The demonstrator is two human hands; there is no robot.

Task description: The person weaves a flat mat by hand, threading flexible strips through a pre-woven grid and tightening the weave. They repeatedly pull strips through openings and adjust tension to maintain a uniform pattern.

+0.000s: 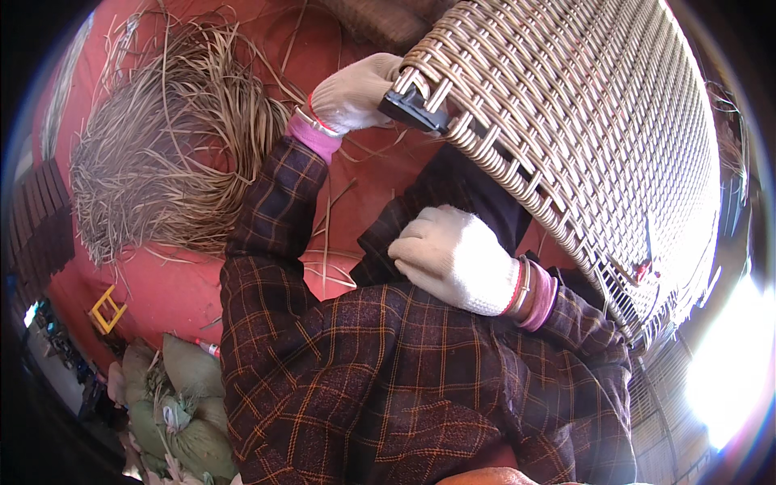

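Note:
A large woven wicker panel (pixel 566 105) in beige and brown strands leans across the upper right, over my lap. My left hand (pixel 354 90), in a white knit glove, grips the panel's near left corner, its fingertips hidden behind the weave. At that corner a black plastic foot (pixel 414 110) sticks out beside the glove. Below the panel's lower edge, my right hand (pixel 454 257) is closed in front of my body, also in a white glove. Its fingers curl under, so whatever they hold is hidden.
A big heap of loose tan weaving strands (pixel 186 137) lies on the red covering (pixel 73 299) to the left. Nearby are a yellow plastic frame (pixel 107 309) and tied green sacks (pixel 182 420). Bright light comes in at the right.

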